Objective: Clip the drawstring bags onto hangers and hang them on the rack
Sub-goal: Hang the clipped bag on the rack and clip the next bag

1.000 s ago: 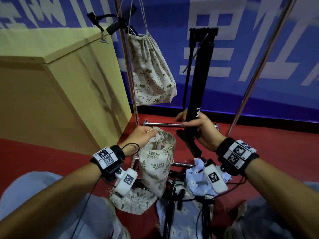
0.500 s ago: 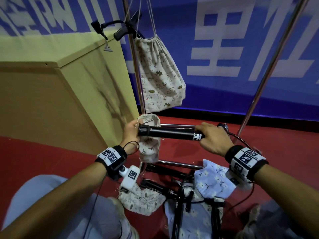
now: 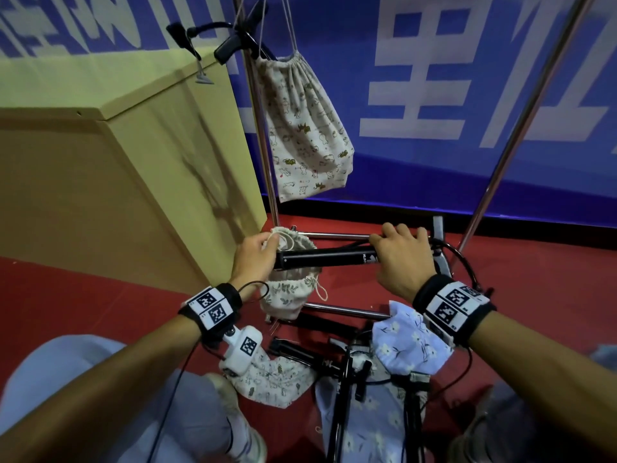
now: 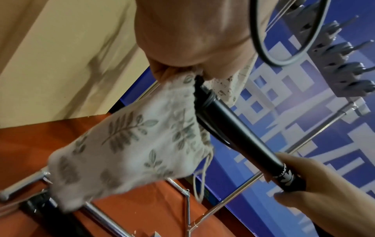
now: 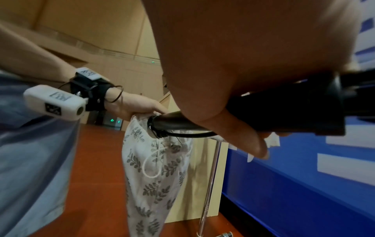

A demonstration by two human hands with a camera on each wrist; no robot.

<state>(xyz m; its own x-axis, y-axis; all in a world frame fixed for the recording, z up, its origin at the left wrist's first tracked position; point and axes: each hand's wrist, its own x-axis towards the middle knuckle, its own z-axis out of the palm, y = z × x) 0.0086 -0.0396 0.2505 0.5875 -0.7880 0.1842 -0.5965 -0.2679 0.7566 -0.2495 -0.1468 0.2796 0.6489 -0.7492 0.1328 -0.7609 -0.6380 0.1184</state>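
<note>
My right hand (image 3: 399, 257) grips a black hanger (image 3: 325, 257) by its bar and holds it level above the floor; the bar (image 4: 239, 137) runs slantwise in the left wrist view. My left hand (image 3: 255, 253) pinches the gathered mouth of a leaf-print drawstring bag (image 3: 288, 292) against the bar's left end. The bag (image 4: 129, 144) hangs down from that end, its cord (image 5: 151, 162) dangling loose. A second bag with an animal print (image 3: 305, 128) hangs clipped to a hanger (image 3: 230, 45) on the rack pole (image 3: 258, 128).
A yellow wooden cabinet (image 3: 100, 155) stands at left against the rack. On the red floor below me lie a blue floral bag (image 3: 404, 342), another printed bag (image 3: 277, 379) and several black hangers (image 3: 340, 369). The rack's right pole (image 3: 514, 128) slants up before a blue banner.
The right hand has turned the hanger from upright to level and brought its end to the leaf bag. The left hand has lifted the bag's mouth up to it.
</note>
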